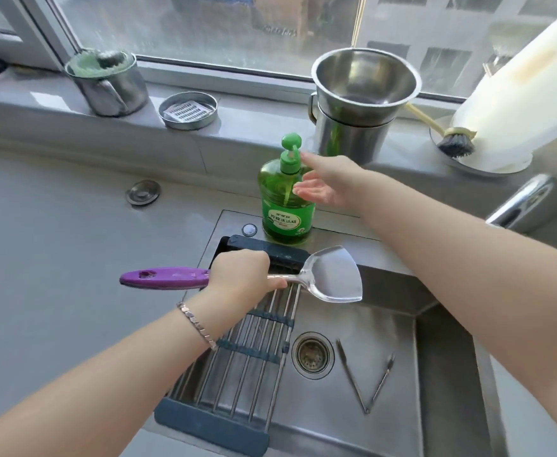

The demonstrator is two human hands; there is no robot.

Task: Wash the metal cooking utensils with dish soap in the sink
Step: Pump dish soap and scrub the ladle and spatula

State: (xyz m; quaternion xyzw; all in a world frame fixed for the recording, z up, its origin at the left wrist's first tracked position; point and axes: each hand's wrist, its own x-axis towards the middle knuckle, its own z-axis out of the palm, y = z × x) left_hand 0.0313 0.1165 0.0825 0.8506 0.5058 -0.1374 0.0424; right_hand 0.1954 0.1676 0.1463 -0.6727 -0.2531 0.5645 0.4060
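My left hand [241, 274] is shut on a metal spatula [331, 274] with a purple handle [165, 278], holding it level over the steel sink [382, 328]. The blade points right, above the basin. A green dish soap pump bottle [285, 199] stands on the sink's back rim. My right hand [326, 181] is open just right of the bottle, fingers spread near its pump head, holding nothing. Metal tongs [364, 377] lie spread open on the sink floor, right of the drain [311, 355].
A roll-up drying rack [254, 344] covers the sink's left part. On the window ledge stand a steel pot with a bowl on top [359, 103], a steel cup holding a scourer [109, 82], a round tin [188, 110] and a dish brush [455, 143]. The faucet [521, 202] is at right.
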